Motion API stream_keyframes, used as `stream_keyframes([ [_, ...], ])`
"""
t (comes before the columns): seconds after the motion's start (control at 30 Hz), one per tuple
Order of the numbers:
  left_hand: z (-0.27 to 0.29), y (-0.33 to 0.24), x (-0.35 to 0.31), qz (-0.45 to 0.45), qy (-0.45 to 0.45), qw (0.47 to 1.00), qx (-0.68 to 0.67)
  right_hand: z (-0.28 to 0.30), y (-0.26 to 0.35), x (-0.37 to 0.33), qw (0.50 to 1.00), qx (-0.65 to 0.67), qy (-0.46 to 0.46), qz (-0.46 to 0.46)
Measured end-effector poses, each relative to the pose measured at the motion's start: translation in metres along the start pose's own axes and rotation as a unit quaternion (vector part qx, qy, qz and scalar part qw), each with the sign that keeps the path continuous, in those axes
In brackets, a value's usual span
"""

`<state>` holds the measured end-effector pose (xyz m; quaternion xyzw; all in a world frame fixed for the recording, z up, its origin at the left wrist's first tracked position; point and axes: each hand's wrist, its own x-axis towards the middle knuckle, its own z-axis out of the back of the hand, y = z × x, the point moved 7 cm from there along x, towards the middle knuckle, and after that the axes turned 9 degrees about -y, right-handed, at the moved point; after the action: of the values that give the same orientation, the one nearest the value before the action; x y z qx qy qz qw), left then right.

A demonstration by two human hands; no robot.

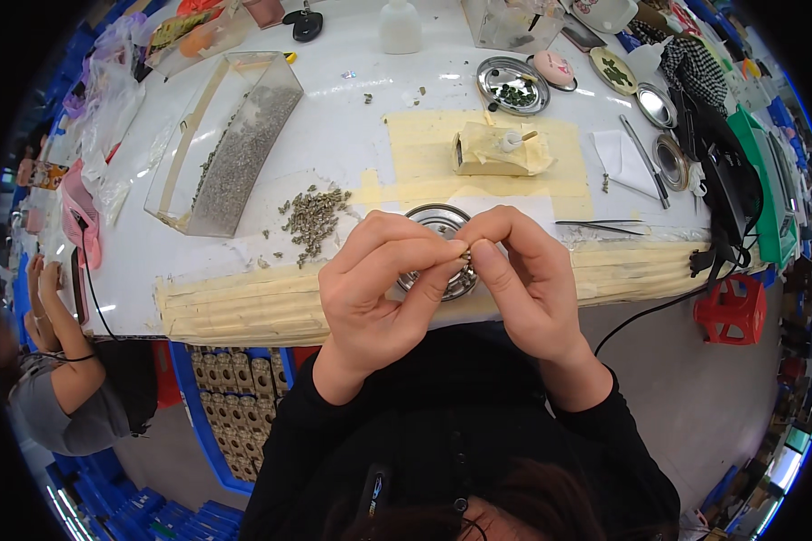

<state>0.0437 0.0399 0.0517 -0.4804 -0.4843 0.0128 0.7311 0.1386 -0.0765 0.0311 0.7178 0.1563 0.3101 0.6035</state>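
My left hand (383, 287) and my right hand (530, 281) meet at the fingertips over a round metal dish (438, 215) near the table's front edge. Between the pinched fingers of both hands sits a small metal part (466, 259), mostly covered by the fingertips. More of the dish and whatever lies in it is hidden under my hands. Left of my left hand, a loose pile of small metal parts (313, 221) is spread on the white table. Beyond my right hand stands a tape-wrapped block (501, 151) with a white nozzle-like piece on top.
A clear bin (257, 135) of small parts stands at left. Tweezers (600, 225) lie to the right; behind are a metal dish of dark green pieces (514, 94) and a white bottle (400, 27). Below left is a blue crate (206, 424); another person's arm (68, 352) reaches in.
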Motion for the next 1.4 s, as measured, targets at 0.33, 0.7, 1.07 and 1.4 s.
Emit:
stream_keyframes([
  [0.33, -0.003, -0.006, -0.002, -0.037, -0.021, 0.993, 0.106, -0.006, 0.037, -0.002, 0.881, -0.329, -0.061, 0.335],
  [0.7, -0.002, -0.004, -0.002, -0.033, -0.030, 0.995, 0.089, -0.002, 0.031, 0.000, 0.916, -0.281, -0.066, 0.278],
  [1.07, -0.005, -0.006, -0.003, -0.056, -0.042, 0.988, 0.135, 0.004, 0.022, 0.004, 0.935, -0.262, -0.071, 0.228],
  [1.4, -0.001, -0.002, -0.001, -0.007, -0.013, 1.000, 0.024, 0.001, -0.008, 0.000, 0.989, 0.080, 0.005, -0.122],
])
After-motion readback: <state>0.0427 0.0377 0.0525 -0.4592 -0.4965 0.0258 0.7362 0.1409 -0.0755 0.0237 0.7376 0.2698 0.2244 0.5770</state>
